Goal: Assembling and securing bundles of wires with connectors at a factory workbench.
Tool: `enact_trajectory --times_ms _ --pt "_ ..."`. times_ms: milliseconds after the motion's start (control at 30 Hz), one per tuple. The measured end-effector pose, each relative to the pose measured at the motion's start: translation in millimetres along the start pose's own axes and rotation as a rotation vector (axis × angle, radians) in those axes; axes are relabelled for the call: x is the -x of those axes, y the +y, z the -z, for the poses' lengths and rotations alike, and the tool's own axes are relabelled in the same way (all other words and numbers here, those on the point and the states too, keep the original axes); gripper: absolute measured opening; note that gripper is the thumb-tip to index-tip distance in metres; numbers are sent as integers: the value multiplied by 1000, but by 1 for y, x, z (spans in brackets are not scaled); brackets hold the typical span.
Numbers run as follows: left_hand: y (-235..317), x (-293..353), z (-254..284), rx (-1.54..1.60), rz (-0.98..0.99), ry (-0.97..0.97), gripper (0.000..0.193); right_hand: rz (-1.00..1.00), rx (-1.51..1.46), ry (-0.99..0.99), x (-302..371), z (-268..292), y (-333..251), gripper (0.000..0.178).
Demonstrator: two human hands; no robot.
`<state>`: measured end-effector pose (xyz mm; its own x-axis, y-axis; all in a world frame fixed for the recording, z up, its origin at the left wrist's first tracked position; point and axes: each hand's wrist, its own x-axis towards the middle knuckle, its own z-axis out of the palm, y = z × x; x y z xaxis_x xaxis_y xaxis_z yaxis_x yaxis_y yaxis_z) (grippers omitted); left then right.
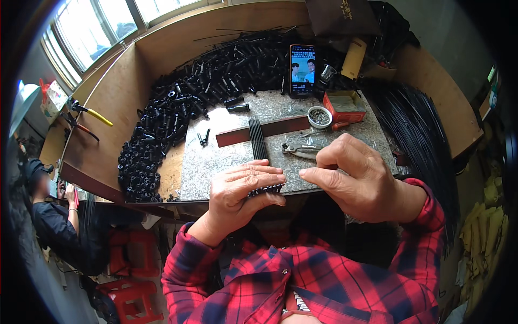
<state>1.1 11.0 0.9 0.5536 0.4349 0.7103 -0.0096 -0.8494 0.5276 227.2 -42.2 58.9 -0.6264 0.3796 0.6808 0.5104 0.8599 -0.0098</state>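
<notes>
At slab [202, 167], L of 2 hands [237, 186] grips 1 rod bdl [258, 142].

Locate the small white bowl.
In the head view, the bowl sits on the grey board, right of centre, just left of the red box and below the phone.

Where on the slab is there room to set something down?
Bare slab lies left of the black rods, between the dark red bar and the left hand, and a smaller patch lies beyond the bar, short of the phone. Heaped black parts crowd the left and back; black strands crowd the right.
</notes>
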Motion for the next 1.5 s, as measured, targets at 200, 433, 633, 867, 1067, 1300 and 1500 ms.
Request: enact_trajectory --times_ms 200,433,633,867,1067,1300,1500 --pt "-1 2 -2 -46 -50 51 28 6 4 -10 -1 -2 -4 27" --pt "-2 1 -3 -88 -98 2 37 35 -75 -26 -6 -3 -1 25" --pt "-4 3 -3 -107 -122 0 41 27 -254 -52 -14 -8 2 28" --pt "-10 7 -9 -152 -131 -44 36 -42 -505 0 -29 -31 -8 29" --pt "-57 52 -32 -248 256 -324 69 -16 -396 -63 -31 -37 1 19" --pt "-58 49 -24 -486 230 -497 87 19 -371 6 -71 1 24 9" --pt "-31 -20 -10 -242 221 -398 55 -315 -388 -1 -108 79 16 15"
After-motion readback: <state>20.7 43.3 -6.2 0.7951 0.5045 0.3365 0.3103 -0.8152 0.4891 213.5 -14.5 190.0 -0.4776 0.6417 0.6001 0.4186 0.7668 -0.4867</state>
